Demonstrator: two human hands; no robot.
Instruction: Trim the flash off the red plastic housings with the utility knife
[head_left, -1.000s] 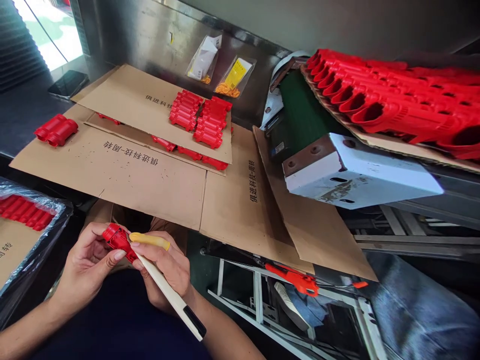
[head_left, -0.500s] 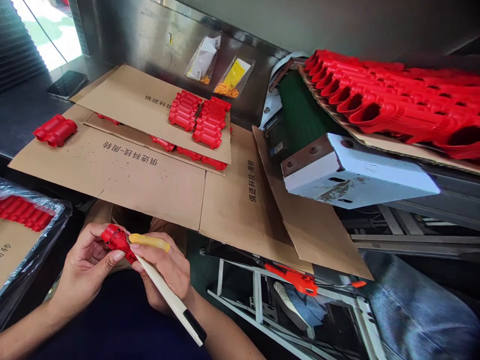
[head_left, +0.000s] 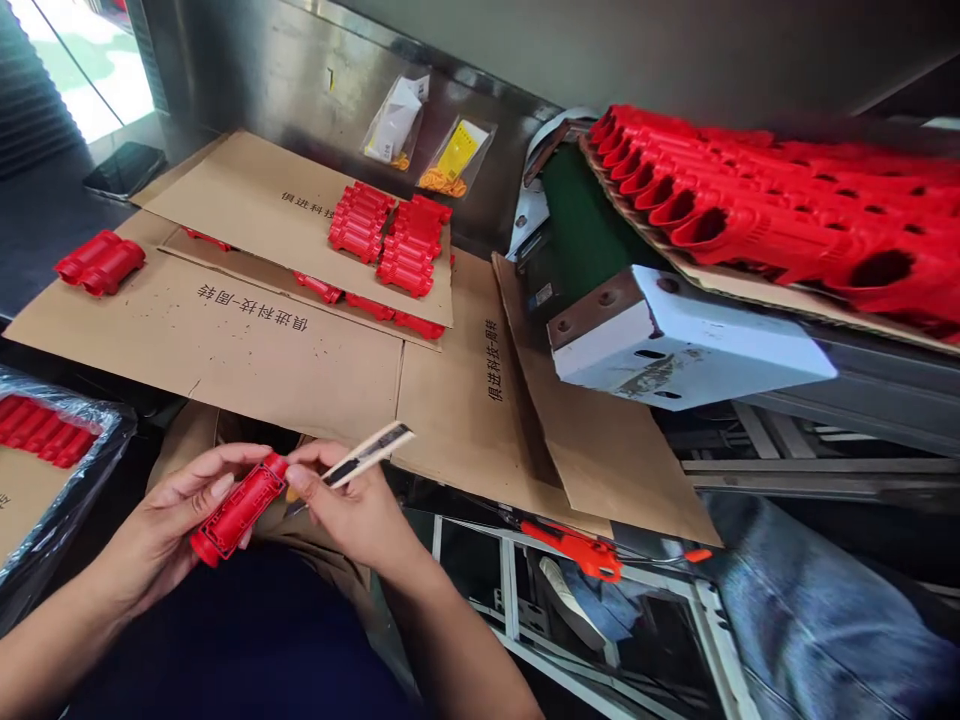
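Note:
Tilted in front of my lap is a red plastic housing (head_left: 241, 508), a long tubular piece with its recessed, ribbed side facing up. My left hand (head_left: 169, 515) is closed around its left side, thumb along the edge. At the upper end of the housing, the thumb and a finger of my right hand (head_left: 356, 510) touch it. That same hand also grips a slim knife (head_left: 367, 455) with a pale handle and black markings, its handle pointing up and right. A bit of yellow covering, like a finger cot, shows under the right fingers. The knife's tip is partly hidden.
Cardboard sheets (head_left: 352, 385) cover the bench, with red housings (head_left: 360, 222) stacked on them and a pair (head_left: 100, 263) at left. Two small bags (head_left: 457, 155) and a phone (head_left: 125, 170) lie behind. A conveyor (head_left: 675, 340) bears many red housings at right; a lined box (head_left: 112, 430) stands left.
The red housing has been turned so its long recessed side faces up. My right hand has swung the knife handle from pointing down-right to up-right. The camera view has shifted slightly.

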